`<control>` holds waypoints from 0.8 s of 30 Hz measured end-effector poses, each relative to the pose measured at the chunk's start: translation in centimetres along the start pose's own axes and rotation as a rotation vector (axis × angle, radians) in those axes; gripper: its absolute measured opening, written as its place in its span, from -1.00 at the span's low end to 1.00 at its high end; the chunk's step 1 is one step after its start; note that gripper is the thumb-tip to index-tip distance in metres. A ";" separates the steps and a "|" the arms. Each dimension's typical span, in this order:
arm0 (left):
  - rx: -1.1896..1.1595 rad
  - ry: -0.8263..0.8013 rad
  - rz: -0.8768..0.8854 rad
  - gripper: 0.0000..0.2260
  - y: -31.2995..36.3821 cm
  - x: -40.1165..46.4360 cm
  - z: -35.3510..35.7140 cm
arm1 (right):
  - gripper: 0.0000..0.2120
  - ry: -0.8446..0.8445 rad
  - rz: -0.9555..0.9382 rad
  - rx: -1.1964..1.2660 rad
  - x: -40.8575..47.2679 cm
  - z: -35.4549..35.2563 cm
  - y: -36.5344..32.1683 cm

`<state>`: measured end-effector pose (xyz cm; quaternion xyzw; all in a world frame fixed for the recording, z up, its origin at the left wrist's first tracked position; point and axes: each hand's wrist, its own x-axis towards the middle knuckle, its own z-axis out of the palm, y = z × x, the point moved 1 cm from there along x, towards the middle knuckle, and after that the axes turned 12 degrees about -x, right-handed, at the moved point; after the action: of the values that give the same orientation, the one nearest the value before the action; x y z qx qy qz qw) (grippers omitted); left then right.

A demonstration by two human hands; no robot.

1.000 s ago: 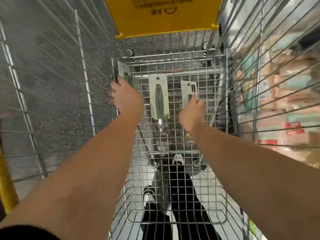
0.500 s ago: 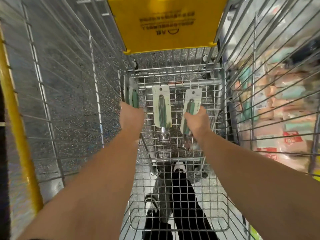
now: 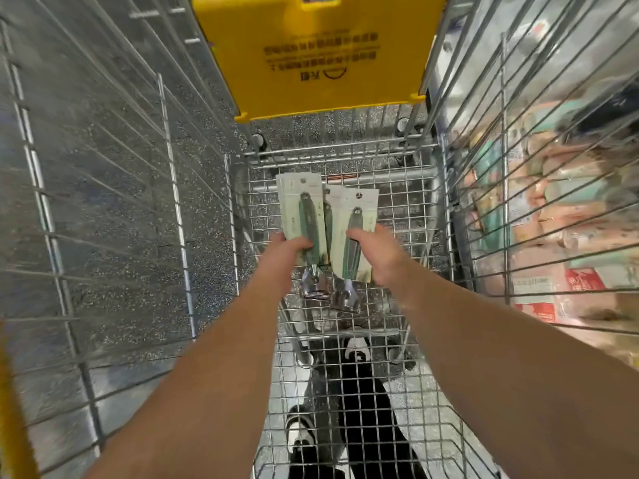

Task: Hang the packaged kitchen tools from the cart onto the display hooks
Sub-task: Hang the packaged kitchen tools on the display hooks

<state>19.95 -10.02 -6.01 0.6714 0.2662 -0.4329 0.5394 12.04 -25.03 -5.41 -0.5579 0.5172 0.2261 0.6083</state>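
Wire shopping cart (image 3: 408,216) fills the head view, its grid floor showing the person's dark trousers and black-and-white shoes (image 3: 356,350) beneath it. Over the far end hangs a yellow plastic panel (image 3: 321,60) with printed text seen upside down. Blurred shelves of packaged goods (image 3: 560,202) show through the cart's right side, speckled flooring through the left.

Both bare arms reach deep into the cart. The left hand (image 3: 280,261) grips a carded green-handled kitchen tool (image 3: 306,216) low on its card, thumb curled over the front, metal head hanging below the fingers. The right hand (image 3: 378,257) holds a second carded tool (image 3: 356,229) the same way, just beside the first and tilted slightly. Another card edge peeks between them; I cannot tell which hand holds it.
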 end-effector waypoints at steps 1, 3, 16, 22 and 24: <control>0.023 0.004 0.001 -0.49 -0.1 0.3 0.3 | -0.30 -0.002 0.007 -0.005 0.0 0.1 -0.1; 0.112 0.019 0.028 -0.58 -0.2 0.5 1.0 | -0.36 -0.005 0.015 -0.014 0.7 0.1 0.4; 0.007 0.034 0.051 -0.53 -0.7 -0.7 2.0 | -0.49 0.030 0.042 0.014 -1.3 1.8 1.3; 0.027 0.010 -0.048 -0.81 -3.4 -4.5 0.3 | -0.59 -0.025 0.128 -0.007 -5.0 2.4 3.6; 0.006 0.018 -0.068 -0.80 -4.2 -6.1 -0.2 | -0.60 -0.052 0.157 -0.007 -6.2 2.4 4.7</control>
<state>13.55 -8.02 -2.81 0.6675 0.2924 -0.4459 0.5197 6.71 -19.66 -2.37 -0.5118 0.5424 0.2894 0.6001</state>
